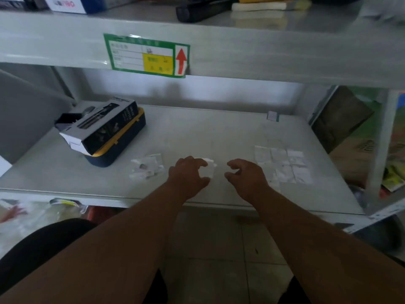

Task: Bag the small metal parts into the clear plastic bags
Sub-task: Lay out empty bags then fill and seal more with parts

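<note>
On shelf [197,132]: boxes [103,128] left, bagged pile [285,165] right.

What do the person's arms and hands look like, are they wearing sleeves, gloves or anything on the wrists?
Both forearms are bare up to the frame edge: no sleeves show. The left hand and right hand wear no gloves, and no watch, ring or wristband is visible.

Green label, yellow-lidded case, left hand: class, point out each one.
green label [140,55], head view, on its white form area.
yellow-lidded case [122,148], head view, on its dark side wall.
left hand [188,174], head view, on its back.
</note>
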